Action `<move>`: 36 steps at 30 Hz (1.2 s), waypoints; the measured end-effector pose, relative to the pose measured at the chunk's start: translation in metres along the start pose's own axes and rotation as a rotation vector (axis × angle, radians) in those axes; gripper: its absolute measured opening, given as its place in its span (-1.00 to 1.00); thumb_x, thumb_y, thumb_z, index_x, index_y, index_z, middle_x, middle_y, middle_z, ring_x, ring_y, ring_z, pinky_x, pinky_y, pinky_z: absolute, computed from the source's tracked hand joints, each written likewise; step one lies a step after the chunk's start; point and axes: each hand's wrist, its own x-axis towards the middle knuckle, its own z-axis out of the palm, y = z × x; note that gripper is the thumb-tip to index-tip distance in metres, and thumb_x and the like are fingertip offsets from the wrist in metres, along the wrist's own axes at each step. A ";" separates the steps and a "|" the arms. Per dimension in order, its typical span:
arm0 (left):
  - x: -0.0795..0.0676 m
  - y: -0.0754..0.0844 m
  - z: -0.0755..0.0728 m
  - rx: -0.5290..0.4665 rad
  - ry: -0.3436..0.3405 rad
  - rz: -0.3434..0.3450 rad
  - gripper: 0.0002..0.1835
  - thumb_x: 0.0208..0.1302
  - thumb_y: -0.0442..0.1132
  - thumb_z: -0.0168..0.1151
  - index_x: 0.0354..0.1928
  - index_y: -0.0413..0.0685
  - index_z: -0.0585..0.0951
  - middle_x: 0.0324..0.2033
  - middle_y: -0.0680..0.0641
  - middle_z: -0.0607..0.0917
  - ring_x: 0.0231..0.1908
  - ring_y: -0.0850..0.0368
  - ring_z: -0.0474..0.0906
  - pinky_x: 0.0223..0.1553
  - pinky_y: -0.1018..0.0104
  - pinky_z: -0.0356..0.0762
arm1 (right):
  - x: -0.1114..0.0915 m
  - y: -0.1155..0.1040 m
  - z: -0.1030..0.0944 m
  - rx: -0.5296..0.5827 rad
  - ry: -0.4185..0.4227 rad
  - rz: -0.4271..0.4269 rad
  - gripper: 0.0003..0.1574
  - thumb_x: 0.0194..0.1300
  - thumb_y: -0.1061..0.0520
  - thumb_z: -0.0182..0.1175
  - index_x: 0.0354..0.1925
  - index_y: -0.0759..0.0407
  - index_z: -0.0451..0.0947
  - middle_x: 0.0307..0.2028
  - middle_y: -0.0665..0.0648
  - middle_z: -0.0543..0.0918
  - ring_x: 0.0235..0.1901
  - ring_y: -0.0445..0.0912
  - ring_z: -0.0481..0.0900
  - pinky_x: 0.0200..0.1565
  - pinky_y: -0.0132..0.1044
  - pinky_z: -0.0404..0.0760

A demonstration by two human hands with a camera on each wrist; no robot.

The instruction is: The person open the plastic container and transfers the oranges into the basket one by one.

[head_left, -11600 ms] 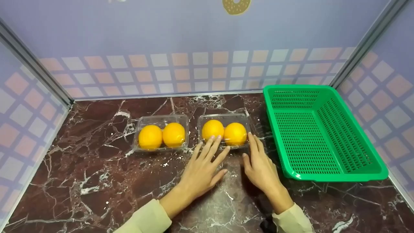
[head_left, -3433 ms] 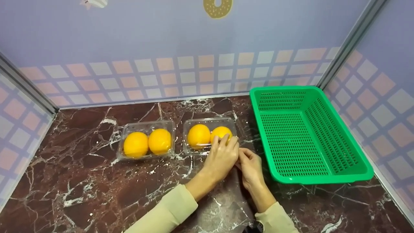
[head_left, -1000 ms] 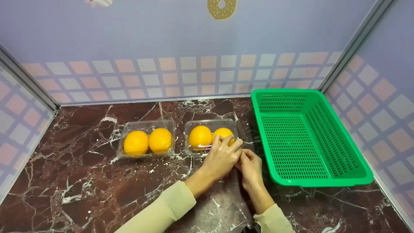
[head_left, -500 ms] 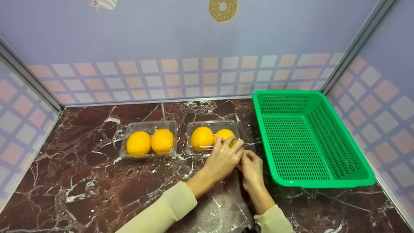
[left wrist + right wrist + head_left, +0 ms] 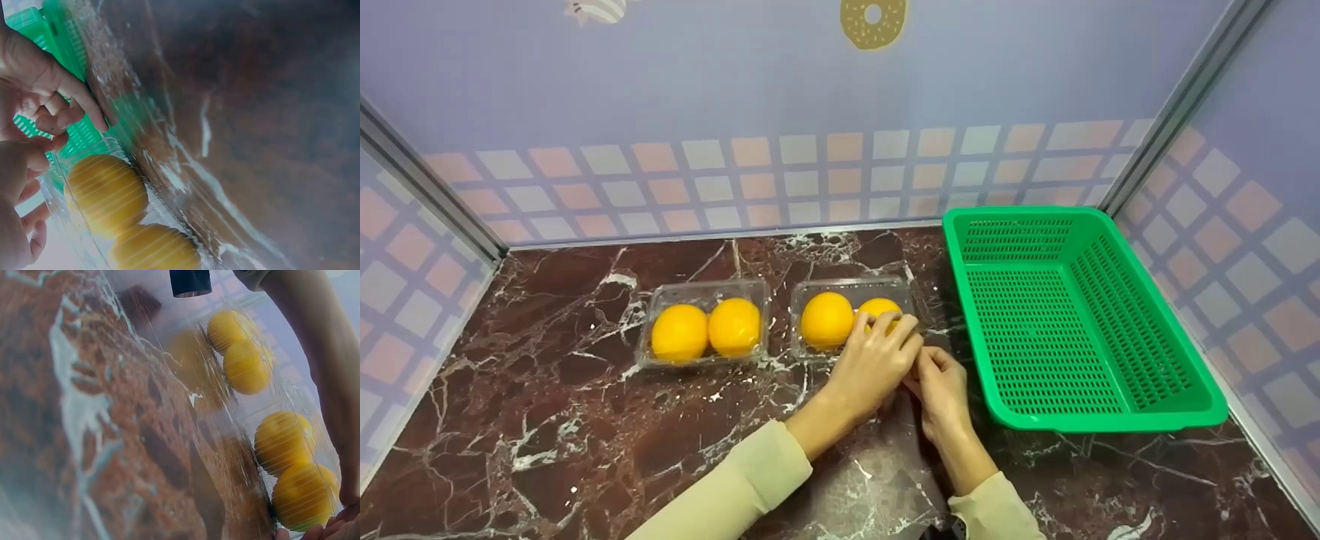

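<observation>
Pinching a corner of the clear box point(image 5: 861, 288) nearer the basket point(image 5: 1110, 422), left grip point(image 5: 879, 361) and right grip point(image 5: 945, 390) seemingly steady it.

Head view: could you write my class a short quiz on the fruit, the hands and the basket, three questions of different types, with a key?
1. Multiple choice: how many round yellow-orange fruits sit in each clear container?
A) one
B) two
C) three

2. True or false: in the head view, the green basket stands to the right of both containers.

3. Fill the gap: in the head view, the fingers of the person's ____ hand partly hide one fruit in the container nearer the basket.

Key
1. B
2. True
3. left: the left hand reaches in front of that fruit.
</observation>
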 end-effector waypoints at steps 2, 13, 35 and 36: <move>-0.002 -0.002 0.000 -0.015 0.001 0.003 -0.77 0.13 -0.31 0.41 -0.17 0.12 0.72 0.05 0.04 0.68 0.04 0.06 0.59 0.02 0.17 0.54 | 0.000 0.000 0.001 0.003 -0.004 -0.002 -0.67 0.51 0.34 0.08 -0.45 0.19 0.54 -0.46 0.01 0.51 -0.42 -0.23 0.57 -0.27 -0.40 0.75; -0.017 -0.015 -0.003 -0.032 0.009 0.015 -0.59 0.26 -0.33 0.39 0.12 0.22 0.74 0.14 0.01 0.70 0.12 0.04 0.61 0.11 0.13 0.65 | -0.001 0.001 0.005 -0.010 -0.013 -0.010 -0.75 0.49 0.35 0.11 -0.39 0.26 0.55 -0.43 0.03 0.60 -0.37 -0.20 0.64 -0.17 -0.35 0.78; -0.049 -0.047 -0.013 -0.059 0.022 -0.109 -0.66 0.34 -0.03 0.44 0.07 0.02 0.68 -0.01 -0.02 0.75 -0.02 0.02 0.65 -0.05 0.19 0.68 | -0.003 0.000 0.002 -0.020 0.004 0.007 -0.88 0.38 0.38 0.14 -0.33 0.27 0.55 -0.43 0.07 0.50 -0.33 -0.13 0.54 -0.09 -0.29 0.80; -0.051 -0.048 -0.013 -0.058 0.023 -0.117 -0.66 0.35 0.00 0.43 0.05 0.02 0.68 -0.04 -0.01 0.74 -0.05 0.03 0.64 -0.07 0.20 0.66 | -0.003 0.000 0.002 -0.019 0.003 0.007 -0.88 0.38 0.39 0.14 -0.33 0.27 0.55 -0.43 0.08 0.50 -0.33 -0.14 0.54 -0.09 -0.29 0.80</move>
